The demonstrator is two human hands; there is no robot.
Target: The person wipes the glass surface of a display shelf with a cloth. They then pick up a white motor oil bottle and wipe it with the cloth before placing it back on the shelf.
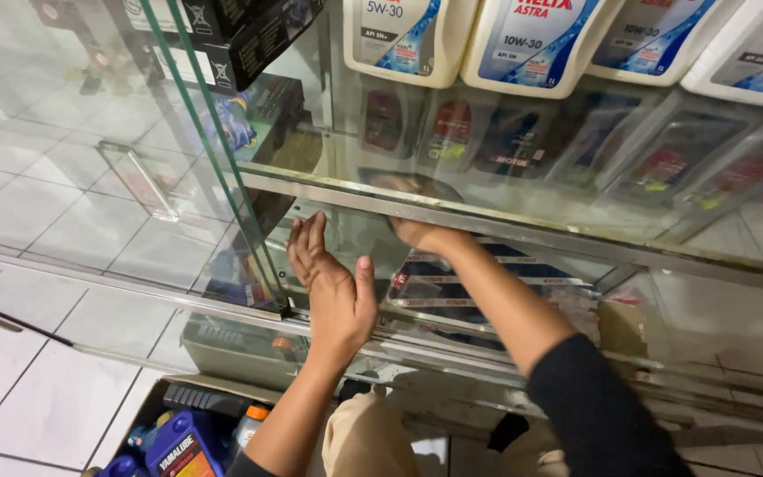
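I look down at a glass display cabinet with metal-edged shelves (487, 225). My left hand (333, 283) is open with its fingers apart, palm turned toward the cabinet opening, beside the edge of a sliding glass door (214, 150). My right hand (412, 225) reaches inside under the upper shelf; its fingers are hidden behind the metal rail and glass. Below it lie flat packages with red and dark stripes (479, 283). What the right hand touches cannot be seen.
White oil jugs with blue labels (523, 44) stand on the top shelf. Dark boxes (249, 35) sit at the upper left. An open carton on the tiled floor holds blue bottles (178, 446). My knees are just below the cabinet.
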